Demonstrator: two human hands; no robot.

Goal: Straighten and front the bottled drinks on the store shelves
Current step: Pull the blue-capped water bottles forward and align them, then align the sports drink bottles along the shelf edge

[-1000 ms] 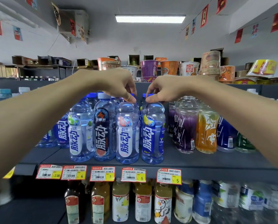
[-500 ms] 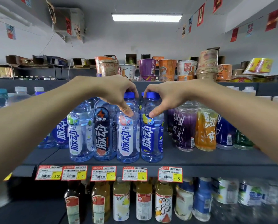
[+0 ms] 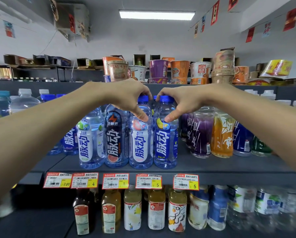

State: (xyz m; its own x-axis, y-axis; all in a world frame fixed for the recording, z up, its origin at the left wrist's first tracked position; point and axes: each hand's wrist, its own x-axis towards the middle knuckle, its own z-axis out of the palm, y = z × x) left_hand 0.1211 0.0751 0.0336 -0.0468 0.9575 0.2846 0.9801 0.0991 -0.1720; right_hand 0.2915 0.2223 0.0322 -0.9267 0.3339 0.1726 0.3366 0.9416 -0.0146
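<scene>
Several blue-capped clear drink bottles stand in a row at the front of the middle shelf (image 3: 204, 167). My left hand (image 3: 128, 98) grips the neck of the white-label bottle (image 3: 141, 143), thumb pressed on its shoulder. Beside it, my right hand (image 3: 181, 100) holds the neck of the blue-label bottle (image 3: 165, 143), thumb on its shoulder too. Both bottles stand upright with labels facing me and touch each other. To their left stand a dark-label bottle (image 3: 116, 140) and another white-label bottle (image 3: 90, 141).
Purple, orange and blue bottles (image 3: 221, 134) stand to the right on the same shelf. Price tags (image 3: 115, 181) hang along the shelf edge. Juice and tea bottles (image 3: 155, 208) fill the shelf below. Instant noodle cups (image 3: 179, 69) line the top shelf.
Both hands shifted from the bottle caps down onto the necks and shoulders. The two gripped bottles' blue caps have come into view. The camera has tilted slightly.
</scene>
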